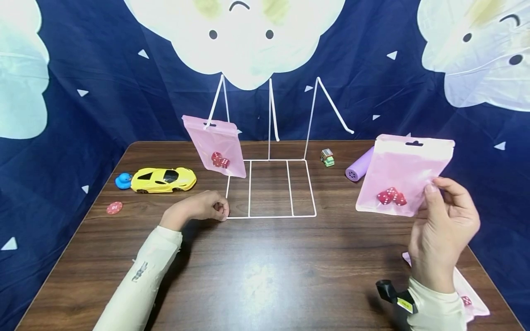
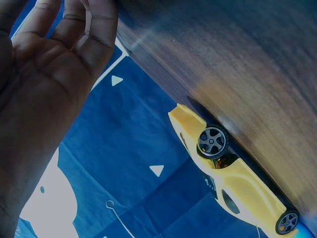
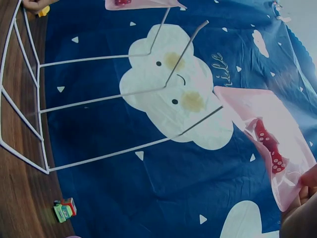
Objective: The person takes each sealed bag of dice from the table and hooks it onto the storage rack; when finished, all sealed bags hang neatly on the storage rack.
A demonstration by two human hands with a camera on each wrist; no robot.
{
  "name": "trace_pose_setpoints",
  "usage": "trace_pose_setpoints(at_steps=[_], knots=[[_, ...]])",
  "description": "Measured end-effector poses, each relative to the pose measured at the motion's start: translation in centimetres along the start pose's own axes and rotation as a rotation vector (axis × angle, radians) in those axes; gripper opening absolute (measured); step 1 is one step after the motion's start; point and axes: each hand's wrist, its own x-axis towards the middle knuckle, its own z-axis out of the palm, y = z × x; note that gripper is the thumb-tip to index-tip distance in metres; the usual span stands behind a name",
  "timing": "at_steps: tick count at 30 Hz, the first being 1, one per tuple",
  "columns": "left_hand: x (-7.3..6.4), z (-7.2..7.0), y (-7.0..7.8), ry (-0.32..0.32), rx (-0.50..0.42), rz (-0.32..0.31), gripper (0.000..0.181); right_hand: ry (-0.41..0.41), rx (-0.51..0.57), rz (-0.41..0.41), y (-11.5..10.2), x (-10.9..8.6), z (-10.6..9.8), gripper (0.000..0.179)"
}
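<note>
My right hand (image 1: 445, 230) pinches the lower right edge of a pink zip bag (image 1: 397, 161), held up with several red dice (image 1: 391, 196) inside. In the right wrist view that bag (image 3: 282, 114) is at the right, between thumb and fingers. Over at the front left corner of a white wire rack (image 1: 273, 216), the curled fingers of my left hand (image 1: 203, 207) grip the frame. Three hooked arms rise from the rack's back. From its left hook hangs another pink bag (image 1: 217, 142) with red dice; the middle and right hooks are bare.
Left of the rack are a yellow toy car (image 1: 163, 179), a blue duck (image 1: 123, 180) and a red chip (image 1: 114, 208). On its right stand a small toy truck (image 1: 327, 157) and a purple cylinder (image 1: 359, 166). Another pink bag (image 1: 476, 294) lies under my right forearm.
</note>
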Motion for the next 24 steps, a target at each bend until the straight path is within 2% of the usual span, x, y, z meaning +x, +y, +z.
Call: trace_pose_setpoints(at_steps=[11, 19, 24], knots=[[0.0, 0.1, 0.0, 0.013, 0.008, 0.006, 0.014, -0.052, -0.008, 0.005, 0.9, -0.7, 1.1, 0.019], [-0.1, 0.2, -0.3, 0.002, 0.015, -0.019, 0.015, -0.057, -0.014, 0.043, 1.5, -1.9, 1.6, 0.019], [0.0, 0.3, -0.4, 0.01, 0.017, 0.001, 0.016, -0.095, -0.028, 0.06, 1.9, -2.4, 2.1, 0.019]])
